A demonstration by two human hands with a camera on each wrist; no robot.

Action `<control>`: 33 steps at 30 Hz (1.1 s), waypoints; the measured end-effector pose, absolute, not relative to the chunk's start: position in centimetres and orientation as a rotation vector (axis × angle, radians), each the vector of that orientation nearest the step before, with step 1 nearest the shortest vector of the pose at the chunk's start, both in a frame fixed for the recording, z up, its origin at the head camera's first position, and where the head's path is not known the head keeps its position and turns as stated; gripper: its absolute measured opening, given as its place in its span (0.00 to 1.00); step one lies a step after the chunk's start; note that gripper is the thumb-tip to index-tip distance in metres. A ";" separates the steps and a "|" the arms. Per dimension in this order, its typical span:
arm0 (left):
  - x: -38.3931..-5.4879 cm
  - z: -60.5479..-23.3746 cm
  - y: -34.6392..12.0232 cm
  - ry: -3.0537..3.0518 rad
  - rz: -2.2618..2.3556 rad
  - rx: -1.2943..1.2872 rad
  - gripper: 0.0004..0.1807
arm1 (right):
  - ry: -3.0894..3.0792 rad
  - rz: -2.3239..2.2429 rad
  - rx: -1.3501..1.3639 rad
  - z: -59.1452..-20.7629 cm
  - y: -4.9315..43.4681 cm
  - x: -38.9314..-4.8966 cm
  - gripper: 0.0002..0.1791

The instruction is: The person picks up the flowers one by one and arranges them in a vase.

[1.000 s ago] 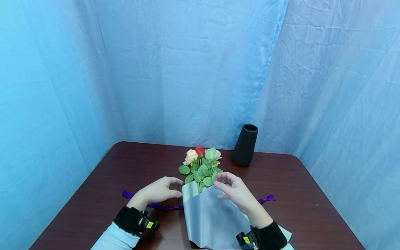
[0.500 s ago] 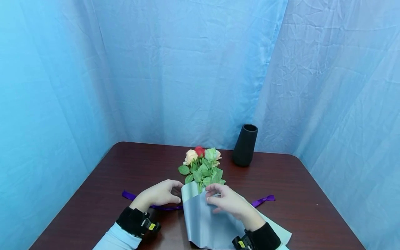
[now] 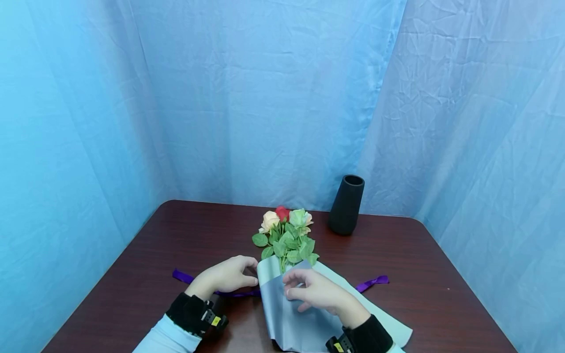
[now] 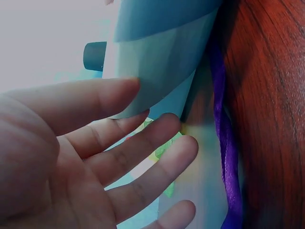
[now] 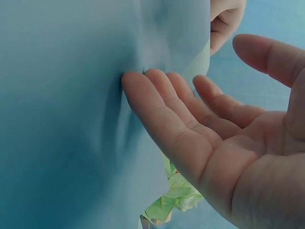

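Observation:
A bouquet of roses in cream, red and pale green lies on the table, stems inside folded blue wrapping paper with a pale green inner side. My left hand is at the paper's upper left edge; in the left wrist view its thumb touches the paper and the fingers are spread loosely. Across the front of the wrap, my right hand rests its fingertips on the paper with fingers nearly straight, as the right wrist view shows. A purple ribbon passes beneath the wrap, its middle hidden.
A black vase stands at the back right of the dark wooden table. Blue curtains hang behind and at both sides. The ribbon's left end lies beyond my left wrist.
My right hand has moved left and nearer to me over the paper, and more of the pale green right edge shows. My left hand has shifted only slightly.

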State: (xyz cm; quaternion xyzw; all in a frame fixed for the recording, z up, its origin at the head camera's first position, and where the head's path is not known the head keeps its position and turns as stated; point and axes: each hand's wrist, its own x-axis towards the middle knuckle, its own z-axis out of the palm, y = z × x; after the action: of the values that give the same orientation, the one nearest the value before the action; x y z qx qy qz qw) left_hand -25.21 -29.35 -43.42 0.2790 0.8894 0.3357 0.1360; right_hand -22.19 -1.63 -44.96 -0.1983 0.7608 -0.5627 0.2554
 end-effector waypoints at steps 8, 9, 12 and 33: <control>-25.2 -43.5 -29.4 2.612 1.051 0.825 0.04 | 2.044 -1.506 -0.561 -44.7 -1.7 -22.1 0.19; -25.3 -43.5 -29.4 2.608 1.068 0.821 0.05 | 2.043 -1.504 -0.564 -44.7 -1.7 -22.1 0.19; -25.3 -43.4 -29.4 2.596 1.125 0.820 0.05 | 2.039 -1.498 -0.566 -44.7 -1.7 -22.1 0.19; -24.5 -41.8 -29.0 2.450 1.305 0.890 0.08 | 2.018 -1.494 -0.543 -44.8 -1.4 -22.4 0.17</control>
State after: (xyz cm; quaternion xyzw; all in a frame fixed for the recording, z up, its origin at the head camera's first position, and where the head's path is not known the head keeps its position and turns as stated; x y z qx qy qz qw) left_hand -24.55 -28.97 -41.77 0.3034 0.8352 0.4446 0.1130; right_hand -22.38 -1.36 -44.76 -0.2026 0.7536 -0.5578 0.2827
